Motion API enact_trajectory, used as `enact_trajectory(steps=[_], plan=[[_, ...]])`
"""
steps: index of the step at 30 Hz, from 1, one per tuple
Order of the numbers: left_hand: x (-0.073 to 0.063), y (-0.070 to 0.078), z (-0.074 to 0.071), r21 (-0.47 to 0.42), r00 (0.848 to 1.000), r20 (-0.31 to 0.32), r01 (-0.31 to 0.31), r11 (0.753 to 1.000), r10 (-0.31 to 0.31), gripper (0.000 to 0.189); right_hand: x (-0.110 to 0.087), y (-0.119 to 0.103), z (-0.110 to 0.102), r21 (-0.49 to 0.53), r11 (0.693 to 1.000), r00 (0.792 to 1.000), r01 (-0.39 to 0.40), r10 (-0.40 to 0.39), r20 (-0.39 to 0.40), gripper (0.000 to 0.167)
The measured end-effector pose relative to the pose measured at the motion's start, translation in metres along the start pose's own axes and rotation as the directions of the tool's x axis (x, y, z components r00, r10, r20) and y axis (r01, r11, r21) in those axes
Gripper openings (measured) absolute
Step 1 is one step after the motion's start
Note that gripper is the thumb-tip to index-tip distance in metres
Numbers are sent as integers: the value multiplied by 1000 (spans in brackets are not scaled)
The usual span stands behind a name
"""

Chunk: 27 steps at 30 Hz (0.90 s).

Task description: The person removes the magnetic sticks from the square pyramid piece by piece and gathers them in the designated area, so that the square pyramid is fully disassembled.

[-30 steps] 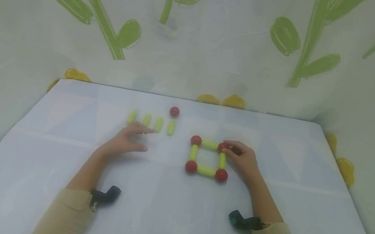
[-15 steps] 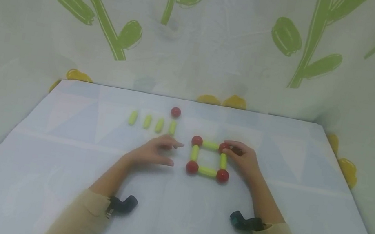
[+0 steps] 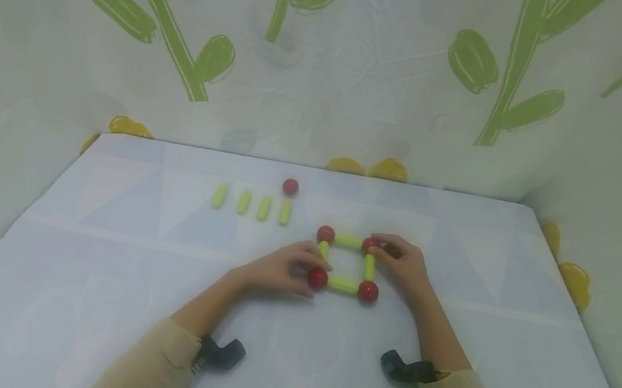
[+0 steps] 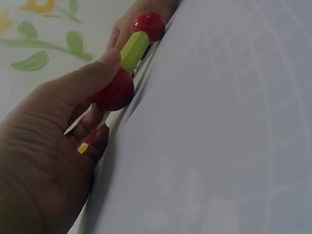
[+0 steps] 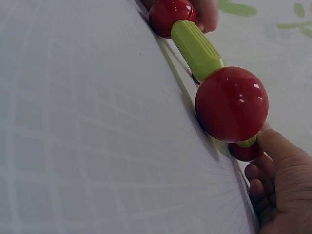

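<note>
Holding the square: the ball-and-rod square lies on the white-covered table, right of centre, four red balls joined by four yellow-green rods, with a hand at each of two diagonal corners.
Near-left ball: pinched by the left hand, thumb on one side and fingers on the other.
Far-right ball: pinched between thumb and fingers of the right hand.
Untouched corners: the far-left ball and the near-right ball have no hand on them.
Left hand's shift: a second ago it hung spread near the loose rods; it has since crossed to the near-left ball, while the right hand has stayed at its corner.
Bracing: the square, until now held at one corner, seems steadied from two sides; its outline looks complete.
Loose rods: four lie apart in a row, left of the square, not moved.
Spare red ball: just beyond the rightmost loose rod, not touching it.
Wrist cameras: black, one at each beige cuff.
Writing: no brand or label can be read; pale marks by the left camera are too small.
Backdrop: white, printed with green leafy stems.
</note>
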<state>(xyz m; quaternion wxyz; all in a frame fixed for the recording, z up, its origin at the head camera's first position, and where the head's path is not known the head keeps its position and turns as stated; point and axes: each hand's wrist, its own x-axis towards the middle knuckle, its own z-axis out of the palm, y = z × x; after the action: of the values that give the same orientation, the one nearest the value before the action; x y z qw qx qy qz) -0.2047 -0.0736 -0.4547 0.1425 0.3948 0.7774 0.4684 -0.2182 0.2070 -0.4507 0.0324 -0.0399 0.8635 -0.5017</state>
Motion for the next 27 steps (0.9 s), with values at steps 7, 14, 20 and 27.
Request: enact_trajectory(steps=[7,14,20,27], plan=[[4,-4,6,67,998,-28,-49,997,51,40,0,0,-1,-8,1000,1000,-27,27,-3,45],[8,-5,8,128,998,0,-57,990,57,37,0,1,-2,-5,1000,1000,-14,14,-4,45],[8,-3,5,151,998,26,-64,986,60,35,0,1,-1,-9,1000,1000,-10,10,0,47],[8,0,2,224,995,92,-41,974,21,31,0,0,0,-4,1000,1000,-18,18,4,46]])
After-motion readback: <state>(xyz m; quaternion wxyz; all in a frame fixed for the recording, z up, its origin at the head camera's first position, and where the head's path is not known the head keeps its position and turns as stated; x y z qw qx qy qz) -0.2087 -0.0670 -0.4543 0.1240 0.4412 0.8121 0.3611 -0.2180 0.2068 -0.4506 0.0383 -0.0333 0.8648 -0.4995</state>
